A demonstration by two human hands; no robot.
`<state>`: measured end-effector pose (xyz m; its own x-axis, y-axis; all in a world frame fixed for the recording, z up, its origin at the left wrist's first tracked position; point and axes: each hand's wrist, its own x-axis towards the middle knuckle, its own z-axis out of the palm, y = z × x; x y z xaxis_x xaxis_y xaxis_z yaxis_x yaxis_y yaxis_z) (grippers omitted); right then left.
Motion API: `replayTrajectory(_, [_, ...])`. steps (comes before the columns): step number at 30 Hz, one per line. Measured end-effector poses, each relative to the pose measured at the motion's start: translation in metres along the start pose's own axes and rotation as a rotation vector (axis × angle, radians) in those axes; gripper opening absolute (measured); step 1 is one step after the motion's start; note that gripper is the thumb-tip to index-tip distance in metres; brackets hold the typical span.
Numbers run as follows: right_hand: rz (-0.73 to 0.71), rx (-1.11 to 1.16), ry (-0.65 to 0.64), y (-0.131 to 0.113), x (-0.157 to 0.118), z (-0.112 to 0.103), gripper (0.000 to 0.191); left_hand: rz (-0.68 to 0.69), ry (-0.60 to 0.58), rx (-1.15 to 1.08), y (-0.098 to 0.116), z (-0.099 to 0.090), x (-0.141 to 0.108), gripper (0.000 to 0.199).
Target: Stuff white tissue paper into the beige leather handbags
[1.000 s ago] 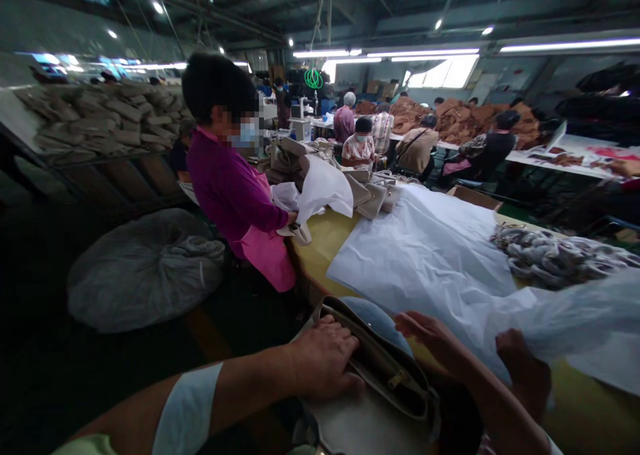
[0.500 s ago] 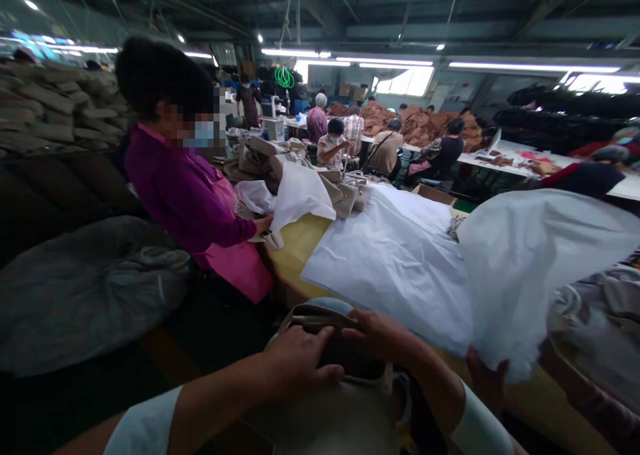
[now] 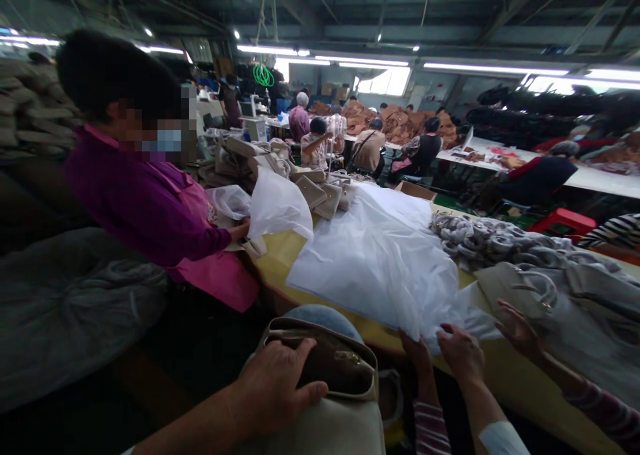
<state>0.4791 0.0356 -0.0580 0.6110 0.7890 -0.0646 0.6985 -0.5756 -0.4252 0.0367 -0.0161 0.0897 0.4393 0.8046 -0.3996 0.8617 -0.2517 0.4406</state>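
A beige bag [image 3: 345, 418] stands upright at the bottom centre, its top open, with a gold clasp [image 3: 347, 357] showing at the dark lining. My left hand [image 3: 280, 375] grips the near-left rim of the bag, thumb and index finger spread over the opening. Off to the right of the bag, my right hand [image 3: 461, 351] is at the near edge of the white sheets [image 3: 380, 261] on the yellow table [image 3: 283, 251]. Its fingers are bent toward the sheet; whether they pinch it is unclear. Two hands of a person in striped sleeves [image 3: 431, 428] flank my right hand.
A person in purple with a pink apron [image 3: 220, 275] handles a white bag at the left. Beige bags [image 3: 327, 198] are heaped behind the sheets. Bundled grey straps [image 3: 500, 241] and another beige bag [image 3: 510, 288] lie at the right. Seated people work farther back.
My right hand has left the bag's rim and moved right to the sheets. The raised white sheet at the right has come down onto the pile. The view has shifted right.
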Motion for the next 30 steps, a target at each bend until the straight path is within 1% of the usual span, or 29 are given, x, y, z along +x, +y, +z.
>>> replayTrajectory(2, [-0.08,-0.169,-0.078,-0.006,0.0,0.021,0.066,-0.007,0.002,-0.006,0.0,0.001,-0.001,0.073])
replayTrajectory(4, [-0.137,-0.335,-0.132,-0.019,0.002,0.04,0.086,-0.018,0.007,-0.003,0.0,0.002,-0.002,0.073])
replayTrajectory(5, [-0.185,-0.402,-0.166,-0.027,0.003,0.049,0.092,-0.021,0.009,0.001,0.0,0.003,-0.003,0.074])
replayTrajectory(6, [-0.249,-0.442,-0.207,-0.036,0.004,0.056,0.092,-0.019,0.01,0.004,0.001,0.004,-0.004,0.074])
replayTrajectory(9, [-0.483,-0.475,-0.31,-0.061,0.001,0.074,0.085,-0.007,0.018,0.005,0.004,0.004,-0.008,0.073])
replayTrajectory(12, [-0.67,-0.421,-0.335,-0.078,-0.012,0.091,0.072,-0.009,0.042,-0.002,0.004,0.003,-0.01,0.073])
replayTrajectory(15, [-0.825,-0.333,-0.371,-0.083,-0.023,0.107,0.057,0.007,0.069,-0.002,0.001,0.006,-0.011,0.074])
replayTrajectory(17, [-0.877,-0.306,-0.357,-0.081,-0.025,0.112,0.053,0.024,0.086,0.006,-0.002,0.009,-0.013,0.076])
replayTrajectory(18, [-0.904,-0.302,-0.327,-0.08,-0.024,0.112,0.049,0.028,0.094,0.012,-0.003,0.011,-0.013,0.077])
replayTrajectory(20, [-0.988,-0.292,-0.232,-0.079,-0.02,0.104,0.041,0.029,0.109,0.02,-0.003,0.014,-0.015,0.078])
replayTrajectory(22, [-1.066,-0.277,-0.117,-0.082,-0.015,0.088,0.042,0.032,0.117,0.018,-0.002,0.015,-0.016,0.076])
replayTrajectory(23, [-1.049,-0.272,-0.055,-0.086,-0.012,0.076,0.043,0.035,0.117,0.014,-0.001,0.015,-0.016,0.075])
replayTrajectory(24, [-0.985,-0.272,0.013,-0.091,-0.009,0.063,0.045,0.041,0.112,0.01,0.0,0.014,-0.016,0.074])
replayTrajectory(25, [-0.893,-0.279,0.077,-0.098,-0.006,0.049,0.048,0.047,0.101,0.009,0.001,0.013,-0.016,0.074])
replayTrajectory(27, [-0.703,-0.303,0.218,-0.114,-0.001,0.016,0.062,0.059,0.078,0.019,0.0,0.009,-0.015,0.075])
replayTrajectory(28, [-0.665,-0.313,0.277,-0.122,0.001,0.0,0.067,0.073,0.074,0.023,-0.002,0.008,-0.014,0.076])
replayTrajectory(29, [-0.692,-0.316,0.305,-0.129,0.003,-0.017,0.068,0.085,0.074,0.021,-0.004,0.006,-0.014,0.076])
replayTrajectory(30, [-0.758,-0.298,0.298,-0.137,0.003,-0.031,0.065,0.089,0.079,0.013,-0.006,0.004,-0.015,0.077])
